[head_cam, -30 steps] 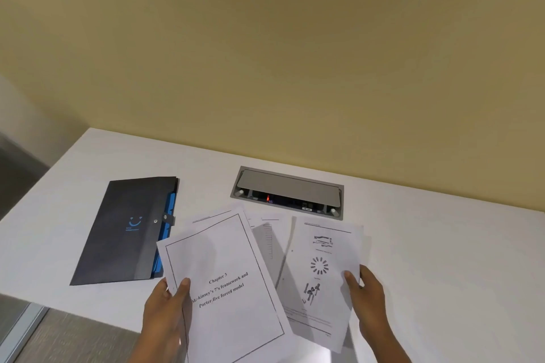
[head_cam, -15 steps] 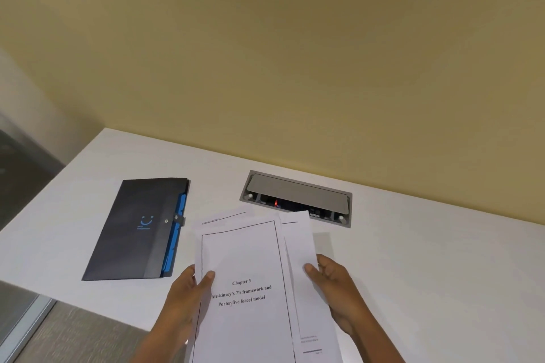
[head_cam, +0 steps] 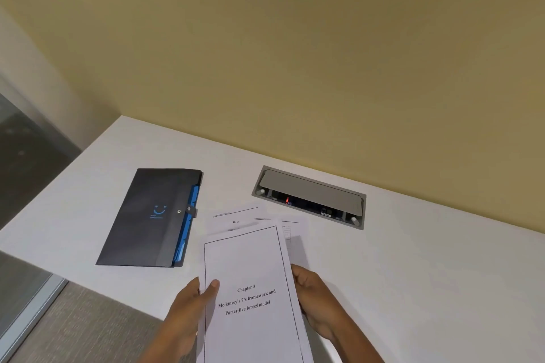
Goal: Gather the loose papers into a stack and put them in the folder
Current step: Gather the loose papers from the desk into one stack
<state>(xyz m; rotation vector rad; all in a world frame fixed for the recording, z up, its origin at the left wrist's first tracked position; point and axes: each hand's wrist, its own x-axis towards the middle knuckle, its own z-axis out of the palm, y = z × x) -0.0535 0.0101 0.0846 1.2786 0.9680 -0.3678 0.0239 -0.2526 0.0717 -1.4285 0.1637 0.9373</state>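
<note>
Left hand (head_cam: 188, 306): gripping the papers (head_cam: 250, 289) at their left edge, thumb on top.
Right hand (head_cam: 312, 295): holding their right edge, fingers underneath.
Papers: hanging over the desk's (head_cam: 427, 274) near edge, still fanned at top.
Folder (head_cam: 153, 218): lying closed, near the left edge.
Risk: uneven sheets are likely catching or slipping on insertion.

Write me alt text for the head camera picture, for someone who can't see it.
Two hands, left hand and right hand, hold a stack of papers by its sides above a white desk, top page reading "Chapter 3". A closed dark folder lies to the left; a grey cable box sits behind.
</note>
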